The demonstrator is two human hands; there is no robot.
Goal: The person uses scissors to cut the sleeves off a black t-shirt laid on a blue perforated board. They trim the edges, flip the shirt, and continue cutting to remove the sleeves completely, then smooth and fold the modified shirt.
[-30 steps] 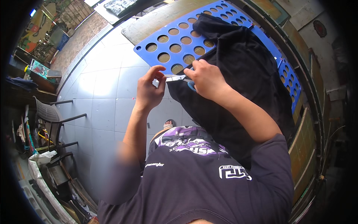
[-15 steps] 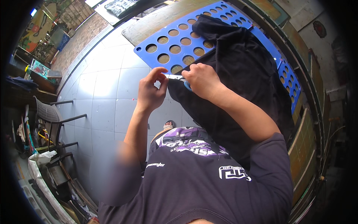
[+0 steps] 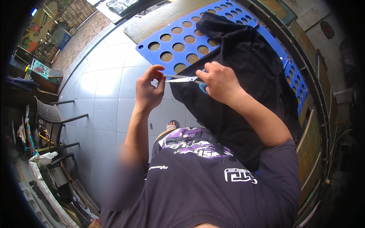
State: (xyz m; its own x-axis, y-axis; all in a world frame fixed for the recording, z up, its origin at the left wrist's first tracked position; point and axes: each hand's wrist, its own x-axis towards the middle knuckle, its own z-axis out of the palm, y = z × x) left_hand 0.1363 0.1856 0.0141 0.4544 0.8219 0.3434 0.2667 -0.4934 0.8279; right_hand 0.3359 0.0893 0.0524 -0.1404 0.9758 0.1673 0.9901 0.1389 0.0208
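My right hand [image 3: 221, 83] grips a pair of scissors [image 3: 184, 79] with blue handles. Their silver blades are parted a little and point left. At the blade tips is my left hand [image 3: 149, 88], its thumb and fingers curled together in a pinch. Whatever sits in that pinch is too small to make out. Beneath and beyond the scissors, a black garment [image 3: 247, 72] lies rumpled over a blue board with round holes [image 3: 180, 57]. The garment's near part hangs down between the board and my body.
The board rests on a table [image 3: 137, 32] at the back. A dark chair [image 3: 51, 112] stands on the tiled floor [image 3: 102, 114] to the left. Piled odds and ends [image 3: 57, 178] line the lower left. Flat frames [image 3: 310, 152] lean at the right.
My right hand and the scissors have shifted right, and more of the blades shows, parted. My left hand has moved slightly left, still pinched.
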